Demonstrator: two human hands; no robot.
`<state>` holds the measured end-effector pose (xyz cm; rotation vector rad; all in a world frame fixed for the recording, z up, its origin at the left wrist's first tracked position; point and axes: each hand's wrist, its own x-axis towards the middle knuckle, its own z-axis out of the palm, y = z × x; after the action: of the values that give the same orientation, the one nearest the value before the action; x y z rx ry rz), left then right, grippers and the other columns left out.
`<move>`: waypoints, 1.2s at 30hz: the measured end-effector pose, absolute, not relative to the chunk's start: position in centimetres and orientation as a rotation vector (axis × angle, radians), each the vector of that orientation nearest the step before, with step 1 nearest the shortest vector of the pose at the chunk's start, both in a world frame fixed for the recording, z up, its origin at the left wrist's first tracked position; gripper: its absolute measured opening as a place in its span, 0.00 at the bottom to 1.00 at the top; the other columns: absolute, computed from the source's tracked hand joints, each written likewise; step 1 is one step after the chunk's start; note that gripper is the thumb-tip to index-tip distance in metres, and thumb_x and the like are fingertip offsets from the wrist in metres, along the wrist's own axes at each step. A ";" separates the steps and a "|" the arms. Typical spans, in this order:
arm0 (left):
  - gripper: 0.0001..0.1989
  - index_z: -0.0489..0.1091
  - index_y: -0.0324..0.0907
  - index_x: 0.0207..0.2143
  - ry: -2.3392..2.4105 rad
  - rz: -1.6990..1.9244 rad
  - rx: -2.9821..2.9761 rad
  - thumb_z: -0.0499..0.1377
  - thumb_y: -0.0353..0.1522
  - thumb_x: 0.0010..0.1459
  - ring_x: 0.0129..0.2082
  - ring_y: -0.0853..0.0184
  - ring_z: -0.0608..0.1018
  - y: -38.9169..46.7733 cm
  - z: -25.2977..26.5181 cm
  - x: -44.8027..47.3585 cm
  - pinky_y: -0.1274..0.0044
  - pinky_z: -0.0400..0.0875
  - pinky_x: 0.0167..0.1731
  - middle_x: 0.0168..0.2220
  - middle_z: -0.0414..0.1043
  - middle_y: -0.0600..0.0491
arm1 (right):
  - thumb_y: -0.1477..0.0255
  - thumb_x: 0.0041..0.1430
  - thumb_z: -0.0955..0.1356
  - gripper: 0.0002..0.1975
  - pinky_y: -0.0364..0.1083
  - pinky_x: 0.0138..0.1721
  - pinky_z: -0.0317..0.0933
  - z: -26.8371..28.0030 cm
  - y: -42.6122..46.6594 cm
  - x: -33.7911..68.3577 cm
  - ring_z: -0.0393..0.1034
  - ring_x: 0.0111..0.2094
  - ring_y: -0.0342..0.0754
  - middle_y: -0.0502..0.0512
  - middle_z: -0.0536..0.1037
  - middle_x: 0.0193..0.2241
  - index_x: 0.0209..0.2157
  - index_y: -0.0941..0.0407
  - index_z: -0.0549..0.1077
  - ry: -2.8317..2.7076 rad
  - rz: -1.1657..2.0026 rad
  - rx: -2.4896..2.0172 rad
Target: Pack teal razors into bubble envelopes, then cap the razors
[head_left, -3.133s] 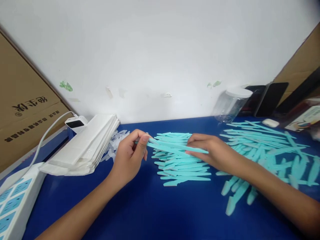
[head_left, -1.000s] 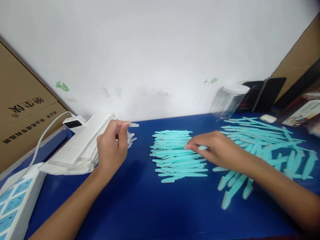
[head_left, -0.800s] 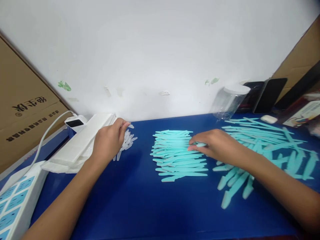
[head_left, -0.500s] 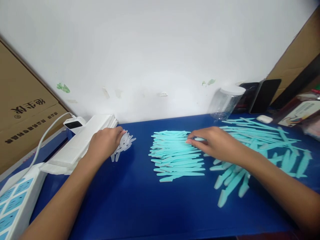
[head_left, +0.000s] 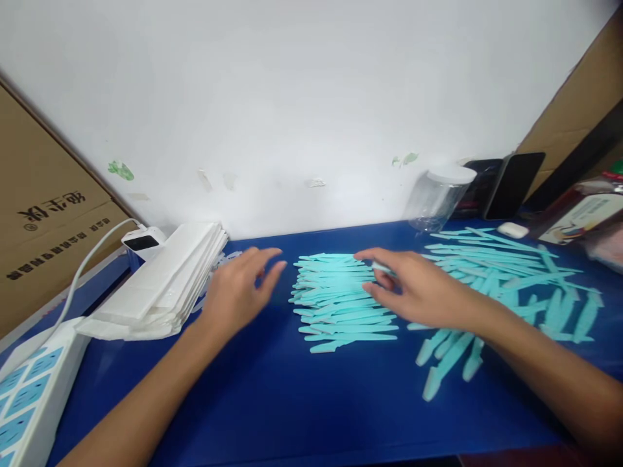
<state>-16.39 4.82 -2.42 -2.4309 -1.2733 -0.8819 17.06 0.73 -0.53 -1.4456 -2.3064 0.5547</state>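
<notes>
My left hand (head_left: 243, 285) is over the table to the left of the razor stack, its thumb and index finger apart with nothing between them. It partly covers a small pile of translucent white caps (head_left: 228, 257). At the right edge of a stack of turquoise eyebrow razors (head_left: 343, 301), laid side by side, is my right hand (head_left: 413, 285). Its thumb and index finger are spread, while the curled fingers hold a razor whose pale end (head_left: 381, 267) shows; the rest is hidden. More loose turquoise razors (head_left: 491, 279) lie scattered beneath and beyond the right forearm.
White paper sleeves (head_left: 150, 285) lie stacked at the left, beside a white device with a cable (head_left: 143, 241) and a power strip (head_left: 34, 395). A clear jar with a white lid (head_left: 440, 198), dark phones (head_left: 513, 185) and a bottle (head_left: 579, 211) stand at the back right.
My left hand has moved right from the caps, and its pinched fingers have spread. My right thumb and index finger have parted over the razor stack.
</notes>
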 end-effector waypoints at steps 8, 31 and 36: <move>0.13 0.76 0.39 0.53 -0.742 -1.365 -2.933 0.68 0.33 0.69 0.33 0.69 0.78 -0.5 -3.5 -10.3 0.77 0.73 0.35 0.36 0.79 0.51 | 0.69 0.69 0.68 0.54 0.43 0.24 0.58 -1.4 -2.1 13.6 0.68 0.24 0.46 0.44 0.74 0.26 0.81 0.55 0.27 -2.324 1.109 -1.277; 0.09 0.75 0.43 0.35 -1.386 -1.646 -2.889 0.62 0.33 0.73 0.31 0.72 0.76 -0.1 -2.4 -11.2 0.80 0.70 0.32 0.31 0.75 0.56 | 0.50 0.74 0.66 0.20 0.44 0.30 0.56 0.2 -0.1 16.2 0.61 0.29 0.45 0.48 0.71 0.31 0.43 0.53 0.75 -2.106 1.242 -1.165; 0.11 0.75 0.42 0.36 -1.425 -1.655 -2.931 0.61 0.35 0.73 0.32 0.70 0.76 0.1 -2.9 -11.2 0.79 0.72 0.33 0.33 0.75 0.54 | 0.50 0.79 0.57 0.23 0.46 0.38 0.61 0.0 -0.3 16.2 0.62 0.34 0.46 0.51 0.71 0.36 0.41 0.53 0.71 -1.890 1.266 -1.213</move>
<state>-11.17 0.11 -2.93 -2.9306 -1.4250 -1.6549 16.17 -0.28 0.04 -1.2126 -1.8900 1.2658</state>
